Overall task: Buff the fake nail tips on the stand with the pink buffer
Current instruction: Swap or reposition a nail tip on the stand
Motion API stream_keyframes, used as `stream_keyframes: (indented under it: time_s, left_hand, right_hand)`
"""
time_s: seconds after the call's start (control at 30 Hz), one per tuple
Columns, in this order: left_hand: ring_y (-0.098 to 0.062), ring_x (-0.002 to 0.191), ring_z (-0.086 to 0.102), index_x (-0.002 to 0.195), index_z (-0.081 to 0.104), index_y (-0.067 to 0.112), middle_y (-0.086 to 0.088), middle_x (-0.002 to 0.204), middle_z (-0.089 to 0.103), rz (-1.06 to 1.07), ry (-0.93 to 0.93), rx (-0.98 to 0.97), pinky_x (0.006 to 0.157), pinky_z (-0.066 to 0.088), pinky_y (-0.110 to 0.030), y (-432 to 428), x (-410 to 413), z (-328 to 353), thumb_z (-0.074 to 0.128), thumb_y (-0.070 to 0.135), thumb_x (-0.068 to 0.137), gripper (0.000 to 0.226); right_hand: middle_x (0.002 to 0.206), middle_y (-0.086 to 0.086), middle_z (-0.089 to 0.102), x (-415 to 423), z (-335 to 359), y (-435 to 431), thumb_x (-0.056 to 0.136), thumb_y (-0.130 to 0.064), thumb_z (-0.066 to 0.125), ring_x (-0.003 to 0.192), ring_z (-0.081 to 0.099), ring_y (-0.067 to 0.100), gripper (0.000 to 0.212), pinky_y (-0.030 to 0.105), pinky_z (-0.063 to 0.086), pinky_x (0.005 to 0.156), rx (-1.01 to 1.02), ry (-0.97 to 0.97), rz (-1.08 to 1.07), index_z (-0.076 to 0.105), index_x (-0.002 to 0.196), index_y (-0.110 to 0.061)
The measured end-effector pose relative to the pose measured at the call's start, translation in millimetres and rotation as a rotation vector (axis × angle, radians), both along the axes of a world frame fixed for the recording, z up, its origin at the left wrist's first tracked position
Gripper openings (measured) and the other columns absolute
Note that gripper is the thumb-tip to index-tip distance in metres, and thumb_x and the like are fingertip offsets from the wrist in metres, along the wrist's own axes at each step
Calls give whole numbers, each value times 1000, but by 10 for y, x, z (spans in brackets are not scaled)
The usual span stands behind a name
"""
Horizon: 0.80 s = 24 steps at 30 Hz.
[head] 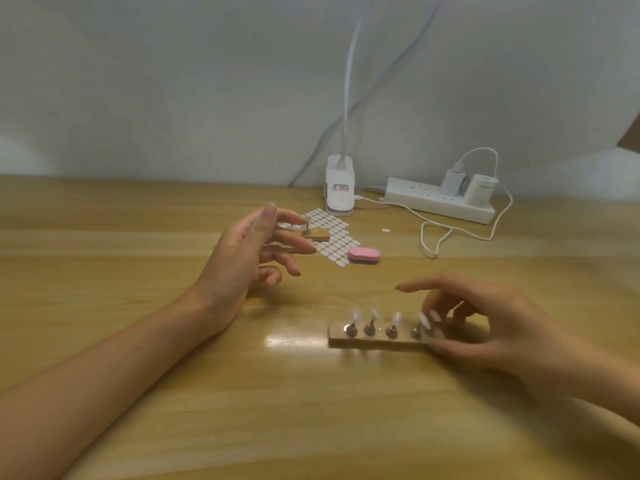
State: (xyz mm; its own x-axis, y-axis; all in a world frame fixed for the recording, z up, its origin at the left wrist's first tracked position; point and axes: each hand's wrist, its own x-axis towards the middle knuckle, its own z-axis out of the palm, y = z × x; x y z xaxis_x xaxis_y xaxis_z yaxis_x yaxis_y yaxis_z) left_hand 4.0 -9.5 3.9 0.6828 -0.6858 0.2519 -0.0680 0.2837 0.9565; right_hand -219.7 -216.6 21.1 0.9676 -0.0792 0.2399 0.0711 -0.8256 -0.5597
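A clear bar-shaped stand (374,339) lies on the wooden table (138,393), carrying several metal pegs with blurred white nail tips (374,315). My right hand (485,327) grips the stand's right end, thumb at the front, fingers behind. My left hand (249,254) hovers above the table to the left, fingers spread, holding nothing. The pink buffer (364,254) rests on the table beyond the stand, untouched. A small separate block holder (318,233) sits just past my left fingertips.
A sheet of white oval adhesive tabs (334,233) lies under the small block. A white clip lamp base (340,188) stands at the back. A power strip (440,200) with chargers and a looping white cable (450,230) occupies the back right.
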Motion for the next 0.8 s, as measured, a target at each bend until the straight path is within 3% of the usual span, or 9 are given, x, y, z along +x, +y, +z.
stream_keyframes:
  time_s: [0.1, 0.17, 0.23, 0.3, 0.37, 0.47, 0.57, 0.67, 0.8]
  left_hand:
    - [-14, 56, 62, 100, 68, 20, -9, 84, 75, -1, -4, 2, 40, 39, -17, -19, 8, -13, 45, 50, 93, 39]
    - [-15, 56, 62, 99, 69, 21, -11, 84, 74, 1, -15, 0, 39, 38, -17, -38, 17, -25, 44, 50, 93, 39]
    - [-16, 55, 61, 99, 70, 21, -13, 84, 74, -1, -34, 0, 39, 38, -18, -56, 26, -44, 45, 50, 94, 39]
    - [-17, 56, 62, 100, 71, 22, -15, 84, 73, -8, -56, 4, 39, 38, -18, -70, 39, -70, 46, 53, 96, 40]
    - [-17, 57, 62, 100, 72, 25, -15, 85, 73, -15, -72, 10, 39, 38, -18, -74, 61, -90, 53, 61, 95, 42]
    - [-17, 56, 63, 102, 73, 26, -17, 85, 73, -20, -82, 20, 40, 37, -15, -75, 113, -118, 58, 73, 82, 53]
    - [-18, 54, 62, 104, 73, 25, -17, 84, 72, -10, -74, 28, 39, 35, -17, -78, 167, -151, 61, 79, 76, 62]
    - [-18, 55, 62, 108, 71, 23, -18, 85, 72, 4, -77, 40, 38, 27, -25, -78, 215, -198, 59, 78, 79, 64]
    - [-19, 53, 62, 107, 71, 23, -18, 84, 72, 23, -84, 62, 39, 22, -31, -100, 263, -242, 60, 81, 76, 67]
  right_hand:
    - [91, -13, 65, -388, -17, -633, 79, -19, 83, 78, 66, 8, 67, 15, 52, 72, -65, 36, -225, 53, 123, -60]
    - [88, -7, 64, -675, -64, -1157, 76, -14, 83, 69, 64, 13, 76, 22, 53, 66, -81, 94, -433, 49, 119, -66]
    - [82, 1, 60, -906, -126, -1627, 76, -16, 84, 64, 59, 20, 79, 35, 54, 65, -108, 137, -695, 43, 125, -62]
    - [81, 7, 59, -1022, -171, -1927, 75, -28, 83, 67, 55, 24, 84, 28, 50, 66, -82, 118, -882, 31, 138, -46]
    - [111, 17, 62, -989, -185, -2077, 77, -36, 79, 85, 56, 26, 92, 15, 46, 73, -23, 55, -976, 22, 150, -31]
    - [140, 22, 52, -785, -180, -2150, 81, -31, 80, 107, 60, 33, 102, 37, 45, 89, -51, -35, -1014, 11, 157, -24]
    - [124, 20, 62, -544, -174, -2132, 82, -35, 79, 93, 57, 22, 103, 31, 40, 81, -68, -41, -979, 11, 158, -22]
    - [96, 8, 66, -389, -166, -2116, 80, -43, 79, 81, 60, 22, 105, 38, 49, 75, -67, -2, -953, 11, 158, -26]
    - [76, 4, 62, -316, -179, -2139, 85, -35, 77, 73, 61, 15, 97, 34, 45, 73, -70, -38, -932, 12, 157, -26]
